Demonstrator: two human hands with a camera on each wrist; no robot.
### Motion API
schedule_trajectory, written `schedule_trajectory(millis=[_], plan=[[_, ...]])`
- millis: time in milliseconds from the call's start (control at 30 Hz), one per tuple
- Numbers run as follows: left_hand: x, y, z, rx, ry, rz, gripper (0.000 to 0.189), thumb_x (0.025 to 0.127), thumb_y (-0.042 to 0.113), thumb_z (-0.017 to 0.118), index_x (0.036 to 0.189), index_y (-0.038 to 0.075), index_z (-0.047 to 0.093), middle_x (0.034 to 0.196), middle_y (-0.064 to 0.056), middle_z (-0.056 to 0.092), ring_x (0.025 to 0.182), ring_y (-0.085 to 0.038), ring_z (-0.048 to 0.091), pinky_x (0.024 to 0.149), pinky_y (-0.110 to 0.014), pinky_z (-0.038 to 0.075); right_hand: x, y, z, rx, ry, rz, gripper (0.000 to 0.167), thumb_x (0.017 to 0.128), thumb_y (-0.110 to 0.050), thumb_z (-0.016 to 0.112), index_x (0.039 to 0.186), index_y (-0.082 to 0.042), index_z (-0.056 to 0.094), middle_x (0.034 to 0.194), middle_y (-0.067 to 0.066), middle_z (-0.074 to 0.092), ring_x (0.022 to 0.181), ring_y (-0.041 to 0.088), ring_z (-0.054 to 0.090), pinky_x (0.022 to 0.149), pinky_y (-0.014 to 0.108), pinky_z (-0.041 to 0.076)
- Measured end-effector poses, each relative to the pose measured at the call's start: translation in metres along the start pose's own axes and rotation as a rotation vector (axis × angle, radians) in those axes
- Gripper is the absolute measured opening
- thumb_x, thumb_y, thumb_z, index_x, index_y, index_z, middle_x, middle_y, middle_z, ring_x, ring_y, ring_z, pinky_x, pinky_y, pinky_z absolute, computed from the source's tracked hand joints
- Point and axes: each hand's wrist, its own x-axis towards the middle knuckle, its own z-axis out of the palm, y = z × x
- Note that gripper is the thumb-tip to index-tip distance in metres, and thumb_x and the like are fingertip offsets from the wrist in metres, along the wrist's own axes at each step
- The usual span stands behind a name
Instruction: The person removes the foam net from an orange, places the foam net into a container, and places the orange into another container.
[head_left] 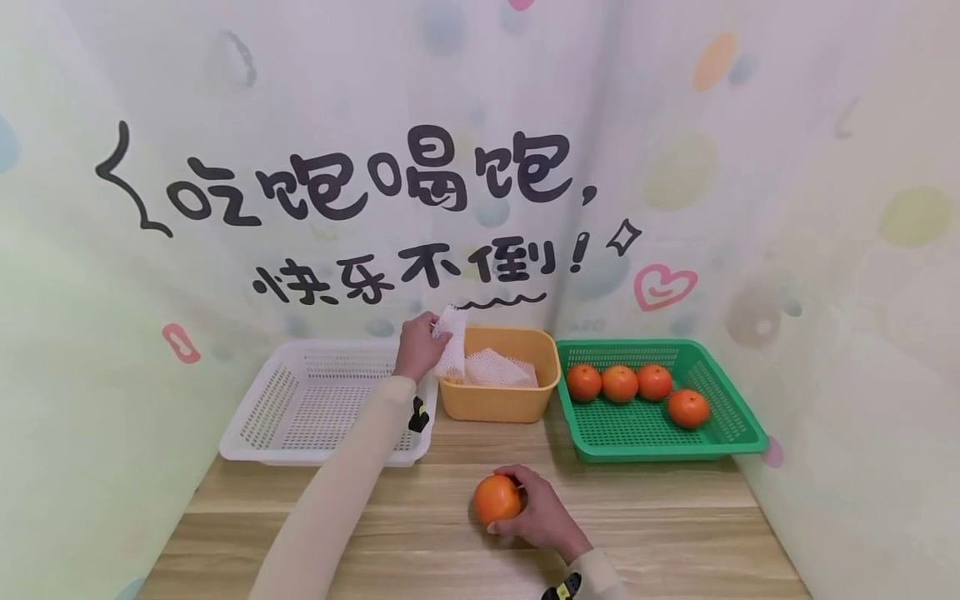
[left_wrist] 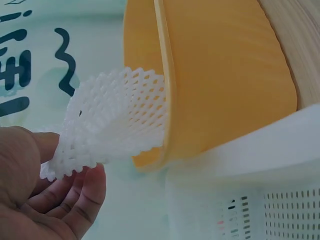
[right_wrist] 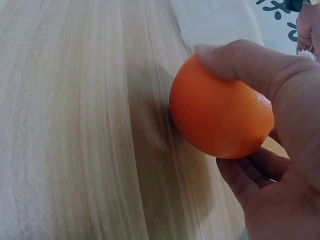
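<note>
My left hand pinches a white foam net sleeve at the left rim of the yellow bin. In the left wrist view the foam net hangs from thumb and fingers, its far end over the bin's edge. More white foam netting lies inside the bin. My right hand grips an orange fruit above the front middle of the table. Thumb and fingers hold opposite sides of the fruit in the right wrist view; whether it touches the wood is hard to tell.
Left of the bin stands a white perforated basket with no fruit showing in it. On the right a green basket holds several orange fruits. A printed curtain closes off the back of the wooden table.
</note>
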Motion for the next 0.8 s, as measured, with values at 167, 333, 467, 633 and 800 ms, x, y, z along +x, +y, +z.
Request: schedule_trajectory(millis=[167,333,467,633,800], plan=[[0.006,-0.003,0.005,0.053,-0.049,-0.059,0.036,0.095,0.02,0.073,0.12,-0.005,0.064,0.119,-0.024,0.069,0.109,-0.038,0.067,0.096,-0.048,0.056,-0.001,0.001,0.001,-0.007,0.004,-0.01,0.077,0.068,-0.027,0.095,0.134,-0.013,0.059,0.127,0.003,0.065,0.103,0.014,0.059,0.087,0.027,0.05],[0.008,-0.005,0.008,0.086,-0.12,-0.125,0.056,0.096,0.039,0.069,0.13,-0.005,0.061,0.13,-0.025,0.064,0.121,-0.038,0.062,0.104,-0.049,0.052,0.0,0.0,0.0,0.0,0.003,0.014,0.077,0.068,-0.027,0.095,0.135,-0.015,0.059,0.127,0.0,0.064,0.105,0.015,0.059,0.089,0.027,0.05],[0.004,-0.006,0.007,0.078,-0.156,-0.143,0.069,0.097,0.053,0.061,0.137,-0.004,0.057,0.137,-0.024,0.062,0.127,-0.038,0.06,0.108,-0.05,0.05,0.0,0.0,0.001,0.008,0.005,0.01,0.078,0.067,-0.027,0.095,0.135,-0.015,0.059,0.128,0.001,0.064,0.104,0.015,0.06,0.09,0.027,0.051],[-0.001,-0.006,0.006,0.056,-0.162,-0.149,0.076,0.097,0.063,0.054,0.142,0.001,0.055,0.137,-0.021,0.063,0.126,-0.036,0.061,0.107,-0.051,0.051,0.0,0.0,0.001,0.01,0.007,0.011,0.077,0.068,-0.028,0.095,0.135,-0.015,0.059,0.128,0.002,0.064,0.105,0.016,0.06,0.09,0.028,0.051],[-0.008,-0.004,0.006,-0.014,-0.155,-0.124,0.077,0.096,0.064,0.055,0.143,0.004,0.054,0.138,-0.02,0.061,0.128,-0.035,0.06,0.106,-0.051,0.051,-0.001,-0.001,-0.001,0.013,0.007,0.019,0.077,0.069,-0.029,0.095,0.135,-0.015,0.059,0.13,0.003,0.064,0.105,0.016,0.06,0.089,0.028,0.051]])
